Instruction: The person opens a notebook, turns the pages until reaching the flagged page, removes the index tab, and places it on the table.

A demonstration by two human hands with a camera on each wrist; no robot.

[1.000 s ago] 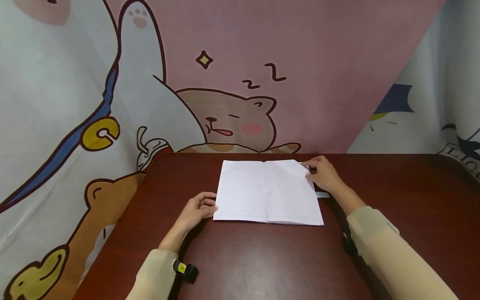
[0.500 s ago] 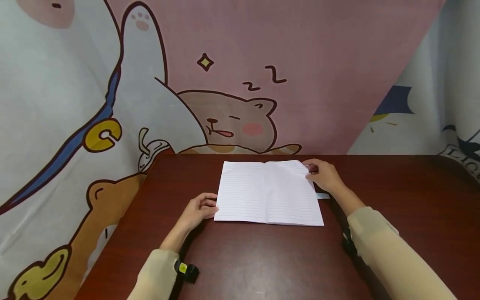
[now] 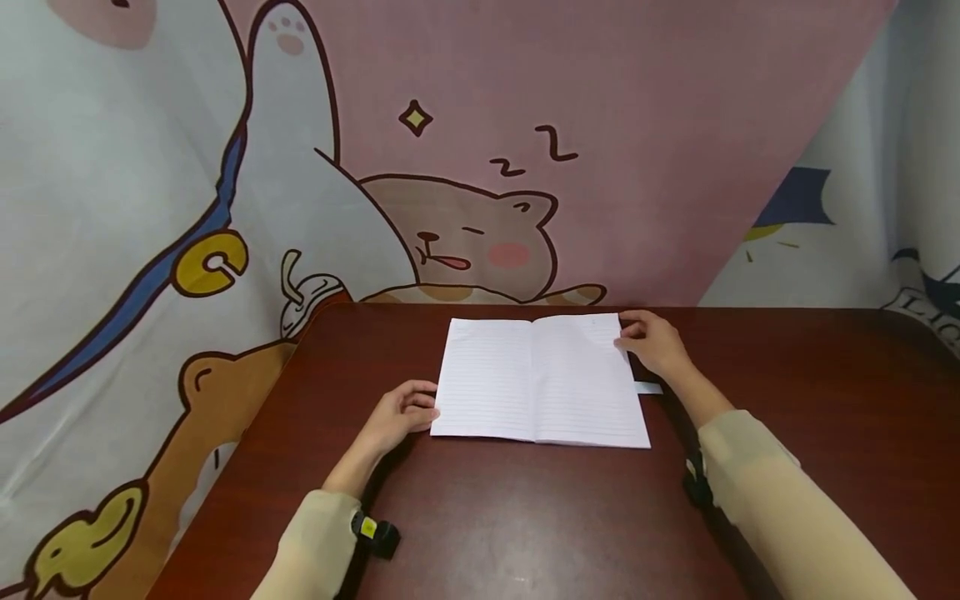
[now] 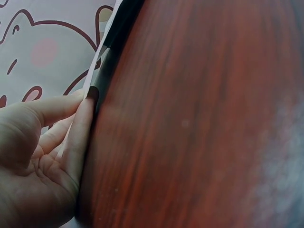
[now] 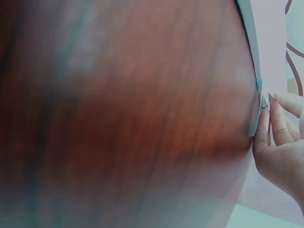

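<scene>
Since the earlier frame, the far right page corner of the notebook (image 3: 540,379), then bent out of line, has straightened beside the right hand (image 3: 652,342).

From the left: the left hand (image 3: 397,417) sits at the near part of the notebook's left edge, fingers (image 4: 78,142) drawn together in a pinch on that edge. The lined notebook lies spread on the bench (image 3: 465,517), between both hands. I judge it light and flexible, its loose page corners easily creased; best held at the outer side edges, several sheets together with the cover. Beyond its right edge projects a pale strip (image 3: 649,388), purpose unclear. The right hand's fingers (image 5: 281,123) pinch the right edge near the far corner; how many sheets, I cannot tell.
</scene>
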